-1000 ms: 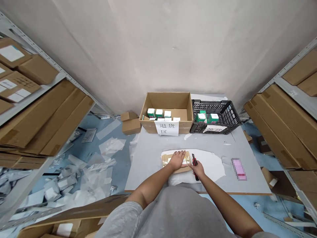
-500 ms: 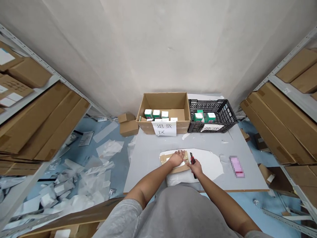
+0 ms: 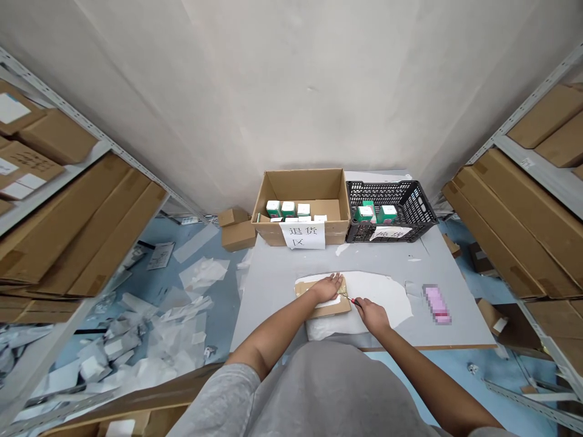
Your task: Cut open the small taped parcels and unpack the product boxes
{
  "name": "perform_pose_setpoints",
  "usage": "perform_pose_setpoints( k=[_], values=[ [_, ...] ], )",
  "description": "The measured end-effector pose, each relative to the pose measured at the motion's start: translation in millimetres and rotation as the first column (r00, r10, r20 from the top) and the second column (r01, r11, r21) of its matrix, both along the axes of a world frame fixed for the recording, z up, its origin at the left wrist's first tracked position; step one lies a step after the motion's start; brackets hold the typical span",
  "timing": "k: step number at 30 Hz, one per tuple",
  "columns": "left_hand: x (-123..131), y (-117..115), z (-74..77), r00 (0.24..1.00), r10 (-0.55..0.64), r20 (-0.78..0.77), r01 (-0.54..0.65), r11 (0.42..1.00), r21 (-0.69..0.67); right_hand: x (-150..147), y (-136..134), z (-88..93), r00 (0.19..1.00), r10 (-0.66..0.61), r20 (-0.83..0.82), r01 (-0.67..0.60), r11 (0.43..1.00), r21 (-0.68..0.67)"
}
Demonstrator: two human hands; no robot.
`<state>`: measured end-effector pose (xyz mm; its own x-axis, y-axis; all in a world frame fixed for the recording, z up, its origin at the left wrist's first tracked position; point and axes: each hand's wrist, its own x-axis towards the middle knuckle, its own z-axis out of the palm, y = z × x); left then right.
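A small flat cardboard box (image 3: 331,309), with a white label and tape at its ends, lies on a white sheet (image 3: 387,296). Pressed flat across its top is my left hand (image 3: 327,289), fingers stretched out. My right hand (image 3: 374,317) is closed around a red and black box cutter (image 3: 355,301), just to the right of the box. The cutter's blade points left and meets the taped right end of the box; how deep it sits cannot be made out.
Behind the sheet, an open carton (image 3: 300,233) and a black plastic crate (image 3: 416,233) hold green-and-white boxes. A blurred pink item (image 3: 437,303) lies on the table (image 3: 268,285) at right. Shelves of cartons (image 3: 514,224) flank both sides; paper scraps (image 3: 155,340) litter the left floor.
My right hand has moved slightly right and turned the box cutter from upright to pointing left, its blade now at the box's taped end. My left hand stays on the box.
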<state>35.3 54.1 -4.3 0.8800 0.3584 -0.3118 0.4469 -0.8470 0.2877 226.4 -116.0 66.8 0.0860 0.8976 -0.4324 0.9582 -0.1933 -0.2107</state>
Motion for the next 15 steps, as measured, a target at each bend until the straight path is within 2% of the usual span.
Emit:
perform_pose_setpoints(
  k=[4, 8, 15],
  values=[
    [-2, 7, 7.5, 1.000, -0.012, -0.025, 0.010, 0.996, -0.089, 0, 14, 8.8, 0.988, 0.131, 0.077, -0.127, 0.990, -0.057],
    [-2, 4, 11.7, 0.999, -0.006, -0.053, 0.001, 0.996, -0.084, -4, 25, 12.7, 0.972, 0.203, 0.115, -0.195, 0.978, -0.080],
    [1, 0, 15.7, 0.999, 0.014, -0.037, -0.017, 0.997, -0.079, -16, 33, 10.2, 0.948, 0.244, 0.203, -0.231, 0.969, -0.085]
  ],
)
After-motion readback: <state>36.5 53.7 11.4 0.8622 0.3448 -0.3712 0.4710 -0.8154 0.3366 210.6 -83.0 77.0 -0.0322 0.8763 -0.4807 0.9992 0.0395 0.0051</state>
